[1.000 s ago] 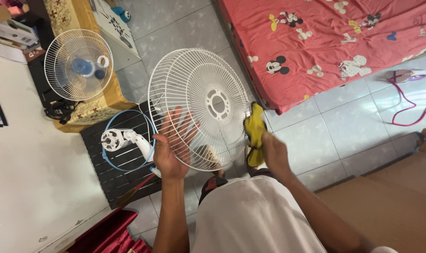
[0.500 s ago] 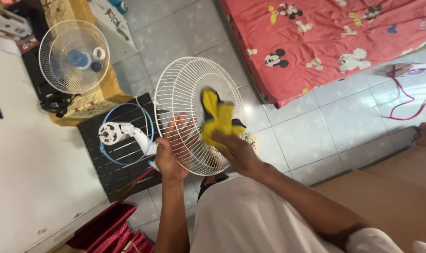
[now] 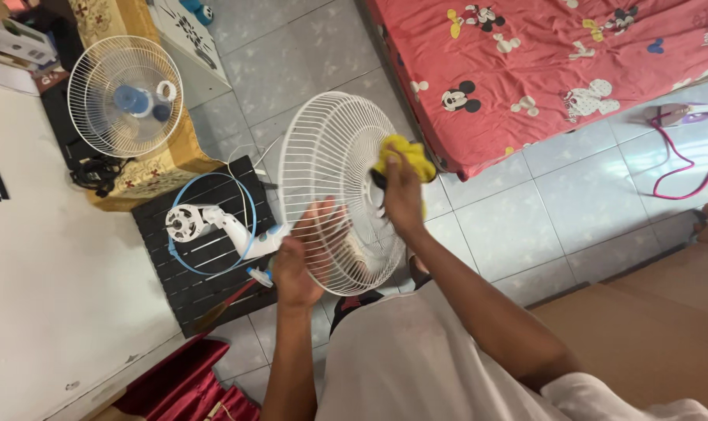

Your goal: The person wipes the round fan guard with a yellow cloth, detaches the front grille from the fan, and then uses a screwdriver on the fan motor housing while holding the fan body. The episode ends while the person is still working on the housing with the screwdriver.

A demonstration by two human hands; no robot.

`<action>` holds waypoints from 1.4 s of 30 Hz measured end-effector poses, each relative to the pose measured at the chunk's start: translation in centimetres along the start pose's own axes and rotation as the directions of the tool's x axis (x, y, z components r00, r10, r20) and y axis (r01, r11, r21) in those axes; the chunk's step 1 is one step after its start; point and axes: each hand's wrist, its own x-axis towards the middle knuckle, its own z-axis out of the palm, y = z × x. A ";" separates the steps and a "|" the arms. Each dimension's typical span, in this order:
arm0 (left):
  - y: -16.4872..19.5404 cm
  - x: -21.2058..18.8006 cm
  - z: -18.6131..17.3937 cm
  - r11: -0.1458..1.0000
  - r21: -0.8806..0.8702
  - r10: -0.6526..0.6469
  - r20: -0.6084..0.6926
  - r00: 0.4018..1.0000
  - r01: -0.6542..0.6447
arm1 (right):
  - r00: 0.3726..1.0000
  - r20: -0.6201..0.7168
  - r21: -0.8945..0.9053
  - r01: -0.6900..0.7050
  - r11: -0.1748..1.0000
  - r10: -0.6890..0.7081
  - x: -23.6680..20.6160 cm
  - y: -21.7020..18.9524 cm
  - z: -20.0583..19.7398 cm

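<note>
Head view: white fan grille point(image 3: 330, 187) held upright above the tiled floor point(image 3: 525, 210), in front of the person's chest. Left hand point(image 3: 299, 261) supports its lower edge from behind, fingers spread open against the wires. Right hand point(image 3: 403, 195) is closed on a yellow cloth point(image 3: 407, 156), pressed to the grille near its hub. Beside the left hand, a fan motor point(image 3: 206, 222) lies on a black slatted stool point(image 3: 206, 257). Second fan point(image 3: 125, 96) stands further left. Red bedsheet point(image 3: 556, 62) upper right.
</note>
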 end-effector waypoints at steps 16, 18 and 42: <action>1.3 -1.3 -1.8 0.993 0.083 0.100 -0.175 0.980 -0.086 | 0.881 0.374 0.343 -0.421 0.840 0.289 -5.9 3.1 -8.9; 0.8 -1.2 -2.5 0.997 0.043 0.069 -0.139 0.988 -0.063 | 0.911 0.362 0.751 -0.410 0.518 0.195 -3.9 2.4 -7.4; -0.6 -6.2 -1.1 0.990 -0.107 -0.086 0.067 0.994 0.093 | 0.939 0.278 0.313 -0.287 0.905 0.201 8.6 10.4 -7.2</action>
